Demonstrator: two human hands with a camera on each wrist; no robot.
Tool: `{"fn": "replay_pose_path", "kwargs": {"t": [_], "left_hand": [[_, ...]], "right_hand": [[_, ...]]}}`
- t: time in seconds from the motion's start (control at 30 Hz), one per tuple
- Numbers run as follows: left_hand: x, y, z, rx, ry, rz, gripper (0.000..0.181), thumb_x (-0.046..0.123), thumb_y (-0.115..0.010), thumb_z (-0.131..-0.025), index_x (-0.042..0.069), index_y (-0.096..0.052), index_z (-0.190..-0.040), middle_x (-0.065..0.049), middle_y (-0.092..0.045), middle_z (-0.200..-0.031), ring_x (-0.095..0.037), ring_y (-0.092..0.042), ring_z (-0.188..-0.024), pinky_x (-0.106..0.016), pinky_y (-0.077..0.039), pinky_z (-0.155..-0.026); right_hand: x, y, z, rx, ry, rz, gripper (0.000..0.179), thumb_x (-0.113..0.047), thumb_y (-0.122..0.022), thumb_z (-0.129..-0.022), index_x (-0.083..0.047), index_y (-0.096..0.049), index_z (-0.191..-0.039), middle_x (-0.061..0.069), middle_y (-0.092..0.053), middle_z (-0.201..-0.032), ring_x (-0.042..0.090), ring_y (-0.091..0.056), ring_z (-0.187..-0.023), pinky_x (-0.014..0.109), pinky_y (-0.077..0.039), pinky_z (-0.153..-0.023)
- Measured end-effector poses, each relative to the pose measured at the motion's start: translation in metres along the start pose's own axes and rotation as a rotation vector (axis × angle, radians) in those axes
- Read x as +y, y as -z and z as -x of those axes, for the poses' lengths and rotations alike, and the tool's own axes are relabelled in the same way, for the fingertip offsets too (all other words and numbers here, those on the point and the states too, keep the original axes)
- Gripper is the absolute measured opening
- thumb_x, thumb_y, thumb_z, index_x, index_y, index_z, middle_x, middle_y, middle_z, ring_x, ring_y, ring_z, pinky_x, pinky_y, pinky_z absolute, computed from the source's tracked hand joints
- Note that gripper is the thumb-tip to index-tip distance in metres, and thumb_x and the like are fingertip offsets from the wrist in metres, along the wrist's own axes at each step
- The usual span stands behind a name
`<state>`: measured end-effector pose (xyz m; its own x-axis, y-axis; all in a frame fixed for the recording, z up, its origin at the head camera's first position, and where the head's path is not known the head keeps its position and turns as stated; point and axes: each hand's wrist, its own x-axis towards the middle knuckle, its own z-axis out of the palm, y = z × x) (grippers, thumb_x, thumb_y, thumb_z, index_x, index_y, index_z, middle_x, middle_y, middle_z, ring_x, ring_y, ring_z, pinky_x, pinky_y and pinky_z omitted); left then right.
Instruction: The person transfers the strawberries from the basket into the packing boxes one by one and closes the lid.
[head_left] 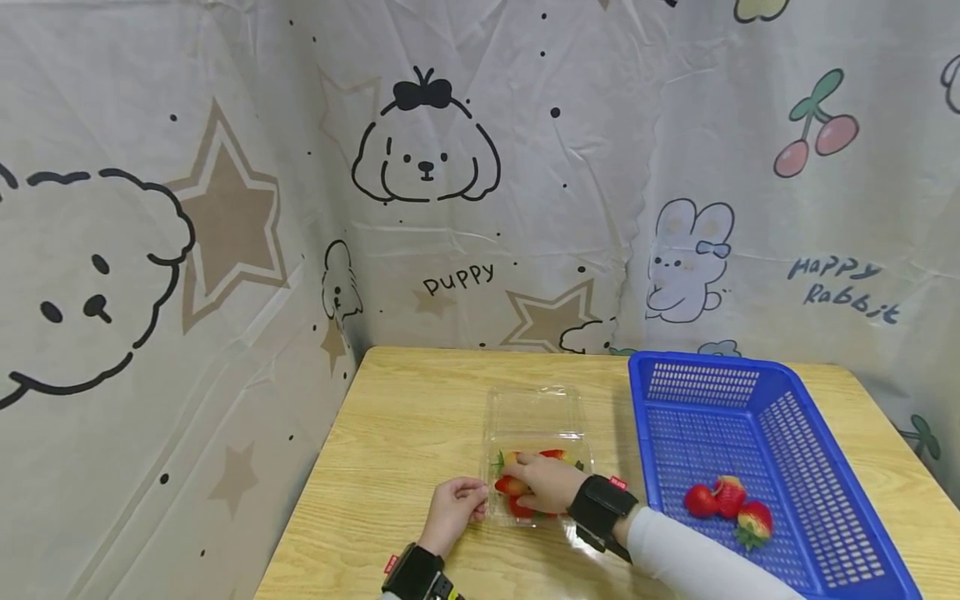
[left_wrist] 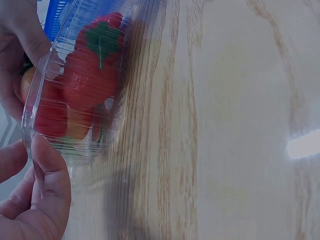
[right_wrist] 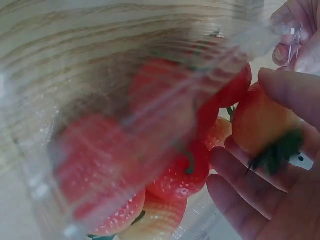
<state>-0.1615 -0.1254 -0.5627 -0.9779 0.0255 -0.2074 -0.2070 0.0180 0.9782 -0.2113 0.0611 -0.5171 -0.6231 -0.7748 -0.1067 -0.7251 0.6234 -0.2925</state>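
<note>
Red-and-yellow, green-leaved strawberry (right_wrist: 262, 122), probably light and slick, best taken by its sides, is held in the half-closed right grip (head_left: 551, 483) at the clear plastic box (head_left: 534, 410), whose rim is pinched by the left grip (head_left: 456, 504).

Evenly bright head view, dimmer wrist views, white glare on tabletop (left_wrist: 240, 100), clear container (right_wrist: 165, 107) blurred from right wrist

Curtained corner (head_left: 362, 329), cartoon-print cloth (head_left: 525, 225), wood-grain table (head_left: 405, 425)

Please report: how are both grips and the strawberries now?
Left grip pinches clear box at rim. Right grip holds one strawberry; others inside. Lid open, nothing blocking visible.
</note>
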Motion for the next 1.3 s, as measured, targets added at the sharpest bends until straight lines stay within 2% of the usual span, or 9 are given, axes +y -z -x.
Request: {"fn": "replay_pose_path", "kwargs": {"t": [0.23,0.4,0.53,0.63,0.7,0.87,0.97,1.07,1.3], "left_hand": [[0.001,-0.001,0.002,0.005,-0.016,-0.003,0.026,0.004,-0.056,-0.089,-0.018,-0.055,-0.103,-0.006,-0.061,-0.072,-0.007,-0.056,-0.061,-0.023,-0.053,-0.057],[0.001,-0.001,0.001,0.003,-0.014,-0.005,0.026,0.005,-0.057,-0.089,-0.018,-0.056,-0.102,-0.005,-0.06,-0.071,-0.007,-0.056,-0.061,-0.023,-0.053,-0.057],[-0.002,-0.001,0.0,0.006,-0.01,-0.008,0.025,0.005,-0.058,-0.089,-0.017,-0.056,-0.101,-0.006,-0.061,-0.072,-0.007,-0.056,-0.061,-0.024,-0.054,-0.056],[-0.003,-0.001,0.0,0.012,-0.014,-0.009,0.025,0.005,-0.058,-0.088,-0.017,-0.057,-0.101,-0.005,-0.061,-0.071,-0.007,-0.056,-0.061,-0.024,-0.053,-0.056],[-0.002,-0.001,0.001,0.016,-0.019,-0.007,0.026,0.005,-0.059,-0.088,-0.017,-0.057,-0.101,-0.004,-0.06,-0.07,-0.007,-0.056,-0.06,-0.023,-0.053,-0.056],[-0.001,-0.002,0.001,0.022,-0.024,-0.009,0.025,0.003,-0.059,-0.087,-0.018,-0.056,-0.101,-0.005,-0.06,-0.07,-0.007,-0.056,-0.06,-0.025,-0.054,-0.056],[-0.001,-0.002,0.001,0.022,-0.022,-0.012,0.024,0.003,-0.059,-0.087,-0.017,-0.057,-0.1,-0.003,-0.06,-0.07,-0.007,-0.056,-0.06,-0.027,-0.055,-0.058],[-0.001,-0.002,0.001,0.024,-0.019,-0.017,0.024,0.004,-0.059,-0.087,-0.016,-0.057,-0.1,-0.002,-0.059,-0.069,-0.007,-0.056,-0.061,-0.027,-0.055,-0.058],[0.001,-0.002,0.002,0.022,-0.021,-0.012,0.025,0.004,-0.059,-0.087,-0.017,-0.057,-0.1,-0.003,-0.059,-0.069,-0.007,-0.056,-0.061,-0.029,-0.055,-0.06]], "right_hand": [[-0.002,0.003,0.002,-0.005,-0.051,0.004,0.046,-0.025,-0.067,-0.084,-0.013,-0.053,-0.126,0.02,-0.051,-0.125,0.032,-0.054,-0.109,0.041,-0.049,-0.087],[-0.007,0.01,0.005,-0.052,-0.08,-0.017,0.049,-0.028,-0.066,-0.085,-0.013,-0.05,-0.129,0.02,-0.048,-0.128,0.033,-0.052,-0.112,0.042,-0.049,-0.088],[-0.005,0.021,0.007,-0.038,-0.056,-0.033,0.053,-0.029,-0.065,-0.085,-0.012,-0.048,-0.132,0.018,-0.048,-0.129,0.031,-0.052,-0.111,0.041,-0.048,-0.088],[-0.001,0.038,0.011,0.057,-0.005,-0.051,0.055,-0.028,-0.064,-0.086,-0.011,-0.045,-0.134,0.016,-0.048,-0.128,0.03,-0.053,-0.11,0.042,-0.048,-0.089],[0.001,0.055,0.016,0.159,0.027,-0.072,0.056,-0.026,-0.064,-0.086,-0.011,-0.042,-0.136,0.017,-0.045,-0.131,0.032,-0.05,-0.114,0.045,-0.046,-0.091],[0.016,0.097,0.034,0.503,0.072,0.003,0.065,-0.025,-0.066,-0.084,-0.018,-0.035,-0.141,0.016,-0.038,-0.138,0.034,-0.046,-0.118,0.047,-0.047,-0.09],[0.027,0.117,0.05,0.658,0.03,0.062,0.07,-0.025,-0.069,-0.081,-0.021,-0.034,-0.141,0.016,-0.035,-0.14,0.035,-0.044,-0.12,0.051,-0.044,-0.092],[0.041,0.127,0.069,0.72,-0.047,0.076,0.073,-0.022,-0.071,-0.08,-0.022,-0.033,-0.142,0.017,-0.033,-0.141,0.038,-0.04,-0.122,0.057,-0.038,-0.095],[0.076,0.124,0.114,0.711,-0.27,0.06,0.075,-0.02,-0.071,-0.079,-0.019,-0.03,-0.143,0.021,-0.031,-0.14,0.046,-0.035,-0.121,0.067,-0.033,-0.09]]}}
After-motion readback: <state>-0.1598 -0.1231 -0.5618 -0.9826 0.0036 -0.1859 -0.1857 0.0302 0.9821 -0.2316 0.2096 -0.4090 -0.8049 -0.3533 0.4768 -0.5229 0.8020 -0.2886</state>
